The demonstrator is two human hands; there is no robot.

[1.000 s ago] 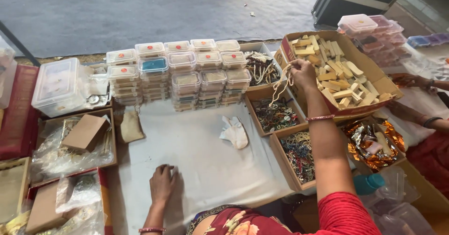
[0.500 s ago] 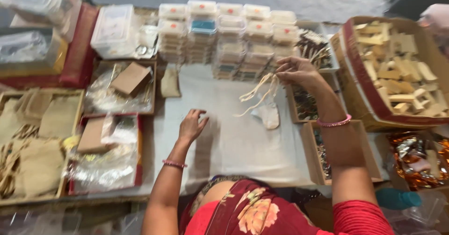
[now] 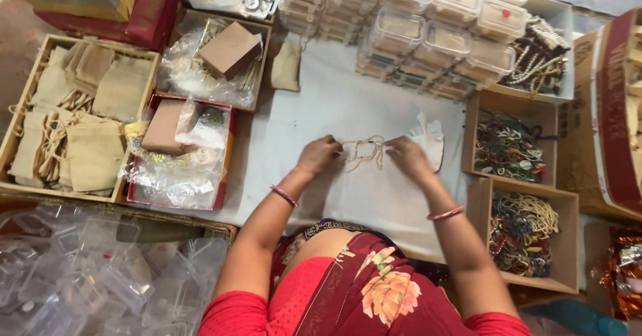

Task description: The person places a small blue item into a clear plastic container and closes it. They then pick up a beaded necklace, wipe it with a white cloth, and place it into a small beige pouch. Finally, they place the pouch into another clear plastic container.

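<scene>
Head view. Centre of frame: left hand (image 3: 319, 154) and right hand (image 3: 406, 157) rest on the white cloth (image 3: 321, 102), each pinching one end of a tangle of thin beige cords (image 3: 363, 152) stretched between them. Grip: fingertips closed on the cords, both hands. Just right of the right hand, a small white cut-out card (image 3: 431, 139) lies flat on the cloth.

Upper centre to upper right: stacked clear plastic boxes (image 3: 428, 28) with lids, some with red dots, one with blue contents. Right edge: two open brown cardboard boxes, the upper one (image 3: 511, 145) and the lower one (image 3: 528, 232), both filled with mixed beaded jewellery. Far right: large red-printed carton (image 3: 612, 108).

Left: wooden tray (image 3: 73, 119) holding beige jute pouches. Beside it, a red tray (image 3: 180, 155) with a tan box and clear wrappers. Lower left: heap of empty clear plastic cases (image 3: 87, 276).
</scene>
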